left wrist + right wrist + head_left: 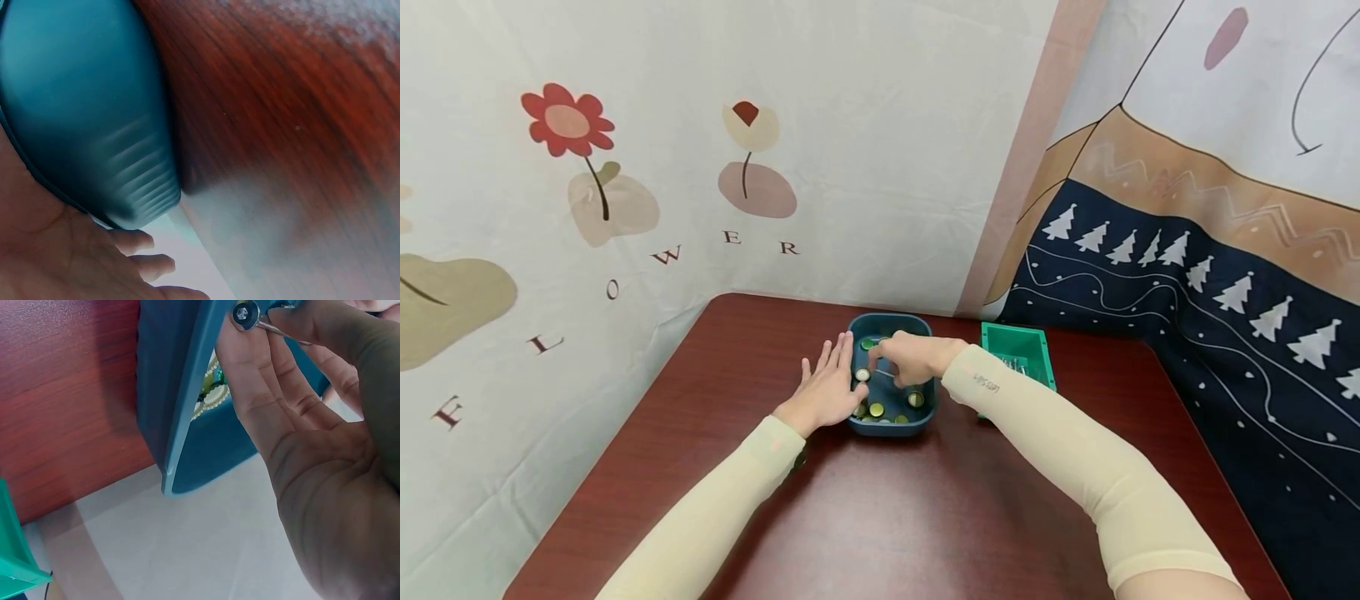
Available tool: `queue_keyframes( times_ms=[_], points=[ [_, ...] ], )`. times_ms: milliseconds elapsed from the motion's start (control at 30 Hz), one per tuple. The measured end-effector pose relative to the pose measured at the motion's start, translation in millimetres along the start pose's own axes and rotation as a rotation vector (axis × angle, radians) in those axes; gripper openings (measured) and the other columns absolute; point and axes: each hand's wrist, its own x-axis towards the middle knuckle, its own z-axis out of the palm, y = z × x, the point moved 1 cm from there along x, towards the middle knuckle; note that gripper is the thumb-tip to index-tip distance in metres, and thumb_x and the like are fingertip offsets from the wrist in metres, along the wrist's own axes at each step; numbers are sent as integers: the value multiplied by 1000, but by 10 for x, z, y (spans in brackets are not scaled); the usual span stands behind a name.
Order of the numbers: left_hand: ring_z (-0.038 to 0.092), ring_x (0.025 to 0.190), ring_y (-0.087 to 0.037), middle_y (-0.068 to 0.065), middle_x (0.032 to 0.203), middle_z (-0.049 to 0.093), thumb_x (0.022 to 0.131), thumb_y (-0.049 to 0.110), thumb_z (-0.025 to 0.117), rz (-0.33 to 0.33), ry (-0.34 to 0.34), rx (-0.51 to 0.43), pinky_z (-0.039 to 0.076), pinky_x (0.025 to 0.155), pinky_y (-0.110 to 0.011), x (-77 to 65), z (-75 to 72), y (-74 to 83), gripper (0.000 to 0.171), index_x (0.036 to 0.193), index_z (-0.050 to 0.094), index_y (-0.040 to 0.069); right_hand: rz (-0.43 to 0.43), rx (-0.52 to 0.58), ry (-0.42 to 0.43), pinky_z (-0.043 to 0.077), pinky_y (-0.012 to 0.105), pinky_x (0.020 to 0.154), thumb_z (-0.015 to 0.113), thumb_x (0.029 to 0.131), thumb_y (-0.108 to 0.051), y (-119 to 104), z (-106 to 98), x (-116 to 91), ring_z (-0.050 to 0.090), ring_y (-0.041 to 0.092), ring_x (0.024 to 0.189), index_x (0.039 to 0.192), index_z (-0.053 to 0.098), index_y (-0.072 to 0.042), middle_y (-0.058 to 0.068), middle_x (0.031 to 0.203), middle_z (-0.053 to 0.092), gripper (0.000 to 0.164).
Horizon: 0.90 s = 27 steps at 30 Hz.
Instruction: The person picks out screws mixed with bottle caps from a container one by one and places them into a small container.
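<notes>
A blue plastic basin (pixel 891 431) stands on the table with several bottle caps (pixel 877 409) inside, gold, green and pale. Along its left rim rests my left hand (pixel 826 392), fingers straight and thumb reaching over the edge. The left wrist view has the palm (pixel 37 244) against the basin's outer wall. My right hand (pixel 913 357) is over the basin, pinching a metal bolt with a hex-socket head (pixel 245 314) between thumb and fingers. In the right wrist view, crimped caps (pixel 215 397) show behind the fingers, which partly hide them.
To the right of the basin sits a green bin (pixel 1037 343) with several metal screws (pixel 1015 365) inside, partly covered by my right sleeve. The reddish-brown table (pixel 880 508) meets printed cloth hangings (pixel 865 167) at its back and sides.
</notes>
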Motion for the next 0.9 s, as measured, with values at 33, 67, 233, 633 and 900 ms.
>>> queue_keyframes(
  times_ms=[33, 67, 233, 633, 900],
  points=[
    [-1, 185, -46, -16, 199, -1, 119, 42, 58, 0, -1, -1, 3, 141, -84, -1, 0, 2, 100, 188, -6, 11, 2, 8, 4, 66, 36, 91, 79, 109, -5, 9, -11, -13, 72, 16, 95, 156, 70, -13, 7, 107, 77, 49],
    [-1, 185, -46, -16, 199, -1, 119, 43, 58, -2, -3, 0, 3, 142, -84, -1, 0, 3, 100, 188, -6, 11, 5, 14, 8, 66, 35, 91, 79, 109, -5, 19, -21, -24, 71, 16, 94, 157, 70, -12, 7, 107, 77, 49],
    [1, 185, -46, -17, 199, 0, 118, 44, 59, -16, -1, 5, 3, 142, -83, -14, -4, 16, 102, 188, -7, 10, 20, 37, 27, 66, 36, 92, 77, 110, -5, 68, -69, -84, 72, 16, 96, 159, 67, -10, 7, 113, 77, 50],
    [2, 185, -47, -18, 199, 3, 118, 43, 59, -23, 12, 41, 4, 142, -83, -17, -23, 37, 101, 189, -5, 11, 68, 124, 74, 68, 37, 94, 77, 108, -5, 208, -157, -281, 76, 19, 101, 160, 68, -13, 13, 129, 80, 53],
    [3, 185, -47, -18, 198, 4, 117, 43, 60, -27, 21, 35, 4, 142, -83, -9, -18, 46, 101, 189, -3, 10, 48, 152, 126, 70, 35, 93, 75, 108, -4, 293, -207, -428, 81, 19, 107, 154, 71, -17, 11, 125, 80, 48]
  ],
)
